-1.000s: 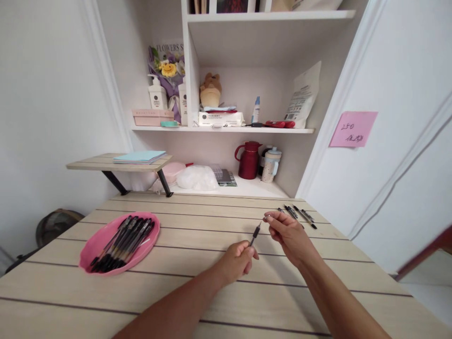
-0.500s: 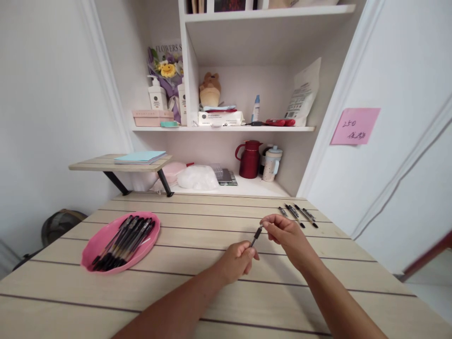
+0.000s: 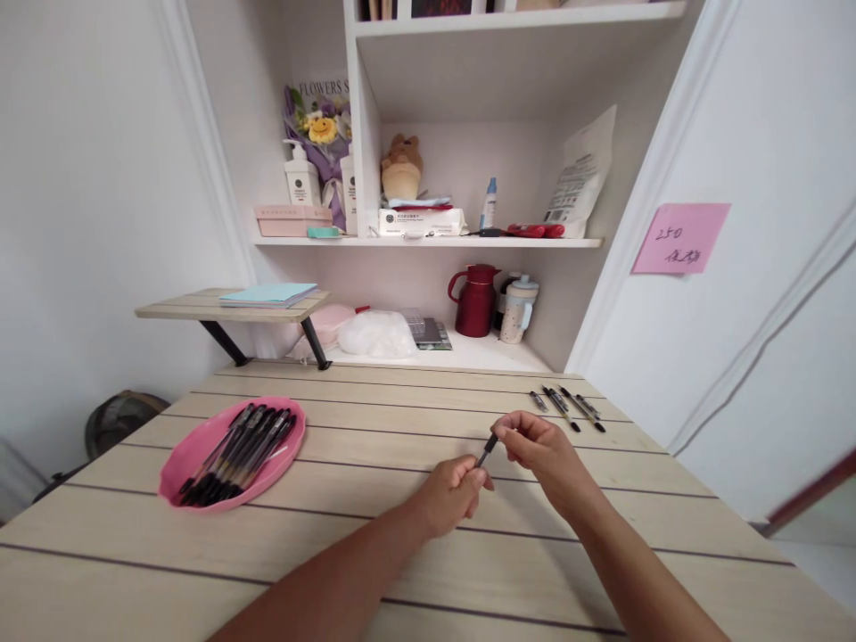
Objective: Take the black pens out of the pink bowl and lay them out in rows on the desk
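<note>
Over the middle of the table, my left hand (image 3: 458,490) is closed around the lower barrel of a pen with a black grip (image 3: 490,443). The pen slants up to the right. At its upper end, the thumb and fingertips of my right hand (image 3: 539,450) pinch the pen's tip, which they hide. A pink scalloped dish (image 3: 298,446) on the left holds many black pens (image 3: 244,450), lying side by side. Beyond my right hand, several pen pieces (image 3: 562,410) lie on the table in a loose group.
A small raised stand (image 3: 193,305) bears light blue paper (image 3: 267,294) at the back left. Behind the table are white shelves (image 3: 428,242) with a red jug (image 3: 475,303), a lidded cup (image 3: 518,310) and a plastic bag (image 3: 378,335). A pink note (image 3: 682,238) sticks to the right wall.
My right fingertips have closed over the pen's tip, where a bit of the silver point showed before. My left hand keeps its hold. The view has shifted slightly.
</note>
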Available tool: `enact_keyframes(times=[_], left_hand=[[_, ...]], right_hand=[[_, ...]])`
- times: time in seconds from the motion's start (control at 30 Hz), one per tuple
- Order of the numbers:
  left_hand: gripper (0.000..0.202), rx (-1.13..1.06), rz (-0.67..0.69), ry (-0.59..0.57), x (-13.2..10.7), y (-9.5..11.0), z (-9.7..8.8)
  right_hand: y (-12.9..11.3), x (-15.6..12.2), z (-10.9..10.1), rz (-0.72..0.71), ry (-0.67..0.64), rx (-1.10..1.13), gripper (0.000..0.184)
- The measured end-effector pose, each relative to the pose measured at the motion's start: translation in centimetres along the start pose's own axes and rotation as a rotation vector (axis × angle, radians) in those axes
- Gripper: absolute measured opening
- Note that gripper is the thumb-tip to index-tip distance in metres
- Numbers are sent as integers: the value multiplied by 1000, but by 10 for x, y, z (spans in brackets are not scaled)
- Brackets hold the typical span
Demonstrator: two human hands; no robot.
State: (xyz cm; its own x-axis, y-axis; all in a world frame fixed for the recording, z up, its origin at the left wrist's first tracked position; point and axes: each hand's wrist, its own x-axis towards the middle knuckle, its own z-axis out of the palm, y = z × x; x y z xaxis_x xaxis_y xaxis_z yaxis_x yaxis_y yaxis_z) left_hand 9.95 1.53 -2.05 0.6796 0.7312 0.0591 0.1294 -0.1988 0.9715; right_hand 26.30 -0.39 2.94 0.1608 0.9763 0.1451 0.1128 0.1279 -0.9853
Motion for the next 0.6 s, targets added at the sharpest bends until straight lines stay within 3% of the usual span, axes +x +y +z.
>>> enact_keyframes(times=[0.13,0.6], left_hand=[[36,-9,-14,0,0,0,0],[35,-6,-33,-4,-2,5,0]], right_hand=[[-1,-3,-1,30,-70,97,36],[5,0,3,72,-10,242,27]])
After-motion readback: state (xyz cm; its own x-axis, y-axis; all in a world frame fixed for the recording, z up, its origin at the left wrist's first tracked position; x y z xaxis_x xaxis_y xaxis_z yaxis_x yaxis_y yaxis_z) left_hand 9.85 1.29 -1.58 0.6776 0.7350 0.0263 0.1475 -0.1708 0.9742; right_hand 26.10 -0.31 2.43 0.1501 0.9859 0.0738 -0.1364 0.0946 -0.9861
